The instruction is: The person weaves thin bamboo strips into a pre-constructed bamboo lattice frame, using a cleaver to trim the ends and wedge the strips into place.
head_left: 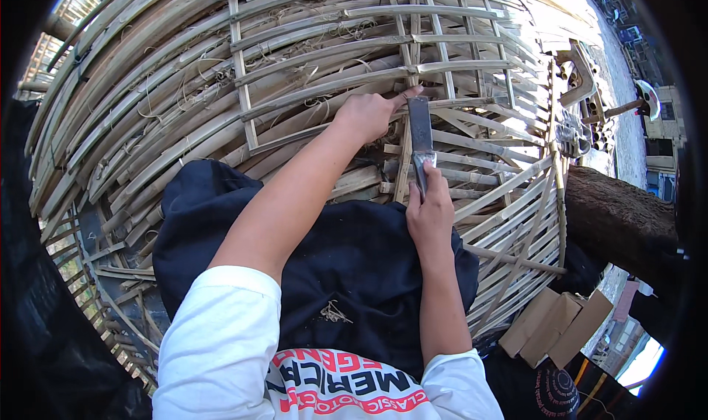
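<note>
A lattice of split bamboo slats (245, 99) stretches before me, its long strips crossed by narrow upright ones. My left hand (366, 117) is closed at its lower edge, around an upright slat, with the index finger laid across near a joint. Some of its other fingers are hidden. In my right hand (431, 207) is a broad dark-bladed knife (421, 125), held by the handle. Its blade points away from me, over the slats just right of my left fingertip. Black cloth (332, 250) covers my lap, with a small heap of bamboo shavings (335, 311) on it.
Long bamboo strips (110, 110) are piled beneath and left of the lattice. More slats (516, 265) fan out at the right, near a thick log (619, 206). Cardboard (549, 328) lies at lower right. A wood-handled tool (625, 109) is at far right.
</note>
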A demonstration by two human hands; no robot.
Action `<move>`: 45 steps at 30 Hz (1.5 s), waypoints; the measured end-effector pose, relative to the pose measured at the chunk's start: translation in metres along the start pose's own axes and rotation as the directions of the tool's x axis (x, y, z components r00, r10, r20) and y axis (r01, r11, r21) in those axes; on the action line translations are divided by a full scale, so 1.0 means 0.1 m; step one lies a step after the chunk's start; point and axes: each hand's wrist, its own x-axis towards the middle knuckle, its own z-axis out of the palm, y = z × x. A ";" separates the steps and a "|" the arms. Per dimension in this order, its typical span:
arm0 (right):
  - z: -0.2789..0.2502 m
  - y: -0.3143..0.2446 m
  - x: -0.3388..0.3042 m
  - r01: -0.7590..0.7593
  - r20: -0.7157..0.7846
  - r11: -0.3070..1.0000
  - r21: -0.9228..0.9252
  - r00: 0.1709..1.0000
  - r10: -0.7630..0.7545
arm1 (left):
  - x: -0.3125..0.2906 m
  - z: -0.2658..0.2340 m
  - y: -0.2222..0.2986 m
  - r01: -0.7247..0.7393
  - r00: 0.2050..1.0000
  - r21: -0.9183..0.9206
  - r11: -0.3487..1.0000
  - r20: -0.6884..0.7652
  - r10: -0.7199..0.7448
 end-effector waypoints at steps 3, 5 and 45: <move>-0.06 -0.18 -0.01 0.129 -0.254 0.989 0.069 0.961 -0.108 | 0.02 0.04 -0.05 -0.021 1.000 -0.016 1.000 -0.024 0.020; 0.02 -0.06 0.01 0.076 -0.180 0.995 0.068 0.982 -0.063 | 0.03 0.03 -0.04 -0.014 1.000 -0.028 1.000 -0.011 0.014; 0.06 -0.04 0.01 0.013 -0.058 0.993 -0.121 0.998 -0.020 | 0.00 0.12 -0.09 -0.059 0.995 -0.052 0.997 -0.084 0.055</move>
